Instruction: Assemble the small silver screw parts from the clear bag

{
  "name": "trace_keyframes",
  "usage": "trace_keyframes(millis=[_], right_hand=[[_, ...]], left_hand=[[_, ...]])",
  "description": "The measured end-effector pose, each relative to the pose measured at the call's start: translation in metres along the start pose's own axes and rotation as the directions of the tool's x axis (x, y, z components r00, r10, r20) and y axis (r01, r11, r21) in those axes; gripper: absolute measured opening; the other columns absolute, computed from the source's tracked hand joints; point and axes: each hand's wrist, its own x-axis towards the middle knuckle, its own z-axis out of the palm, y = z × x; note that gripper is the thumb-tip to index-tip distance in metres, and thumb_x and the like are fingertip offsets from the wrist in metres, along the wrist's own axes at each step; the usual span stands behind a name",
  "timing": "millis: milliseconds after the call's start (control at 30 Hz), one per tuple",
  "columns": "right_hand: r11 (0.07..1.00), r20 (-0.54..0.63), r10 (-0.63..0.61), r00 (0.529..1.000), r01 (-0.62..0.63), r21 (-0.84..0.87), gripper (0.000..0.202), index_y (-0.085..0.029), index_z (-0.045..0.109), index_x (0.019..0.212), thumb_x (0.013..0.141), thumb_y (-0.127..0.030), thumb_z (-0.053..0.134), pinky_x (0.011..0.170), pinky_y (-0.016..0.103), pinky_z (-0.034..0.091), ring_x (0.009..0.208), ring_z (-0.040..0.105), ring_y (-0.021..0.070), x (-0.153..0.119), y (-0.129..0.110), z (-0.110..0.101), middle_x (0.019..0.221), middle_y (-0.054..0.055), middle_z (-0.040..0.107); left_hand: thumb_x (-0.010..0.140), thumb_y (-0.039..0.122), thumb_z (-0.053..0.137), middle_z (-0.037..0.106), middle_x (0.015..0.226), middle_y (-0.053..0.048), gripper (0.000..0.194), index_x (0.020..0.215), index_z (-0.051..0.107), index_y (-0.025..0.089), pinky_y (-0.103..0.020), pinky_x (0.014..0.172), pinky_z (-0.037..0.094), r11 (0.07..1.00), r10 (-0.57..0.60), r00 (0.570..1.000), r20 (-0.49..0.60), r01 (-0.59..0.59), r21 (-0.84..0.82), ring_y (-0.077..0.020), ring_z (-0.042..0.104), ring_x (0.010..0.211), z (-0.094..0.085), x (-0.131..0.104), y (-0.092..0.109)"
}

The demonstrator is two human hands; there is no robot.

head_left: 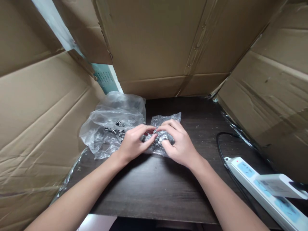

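Note:
My left hand (134,139) pinches a small shiny metal part (155,131) between thumb and index finger. Close against it from the other side comes my right hand (177,141); its index fingertip is at the part, while its thumb stays apart and lower. Both hands are over a small clear plastic bag (155,120) with several small metal pieces (157,140) on it, partly hidden by the fingers. Left of my hands, a larger clear plastic bag (96,125) holds several dark and silver metal pieces (119,124) that look like screws or similar fasteners.
Cardboard walls (154,48) enclose the dark wooden table (154,186) at the back and both sides. A white power strip (252,179) with a plugged-in white adapter (281,185) lies at the right. Its black cable (218,144) loops on the table.

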Motion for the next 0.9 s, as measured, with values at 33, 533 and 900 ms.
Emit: trace_keyframes(millis=[33,533,900], right_hand=[[0.999,0.019,0.024,1.0,-0.023,-0.043,0.035,-0.022,0.065,0.102,0.075,-0.005,0.052,0.09,0.041,0.05,0.1,0.057,0.0258,-0.0005,0.0011,0.0009,0.104,0.006,0.064],[0.997,-0.012,0.075,0.997,-0.074,0.031,0.031,-0.021,0.069,0.09,0.083,-0.006,0.043,0.09,0.043,0.05,0.098,0.058,0.0241,-0.0006,0.0016,0.0004,0.1,0.007,0.063],[0.992,-0.043,-0.092,0.995,0.088,-0.093,0.048,-0.024,0.07,0.117,0.078,-0.005,0.049,0.091,0.046,0.052,0.111,0.056,0.0271,-0.0037,0.001,0.0032,0.123,0.009,0.061]], left_hand=[[0.091,0.019,0.067,0.074,0.09,-0.004,0.016,0.106,0.069,0.016,-0.025,0.074,0.057,1.0,-0.002,1.0,0.0,0.002,0.002,-0.0139,0.069,0.077,0.0003,0.0003,0.0003],[0.09,0.019,0.069,0.077,0.097,-0.006,0.017,0.107,0.072,0.017,-0.026,0.079,0.061,0.992,0.123,0.992,-0.024,-0.122,0.019,-0.0152,0.073,0.083,0.002,0.0004,0.0002],[0.083,0.028,0.077,0.079,0.089,-0.006,0.017,0.096,0.078,0.017,-0.027,0.07,0.064,0.932,-0.301,0.949,-0.089,0.273,-0.239,-0.0176,0.075,0.075,0.0018,0.005,0.0032]])
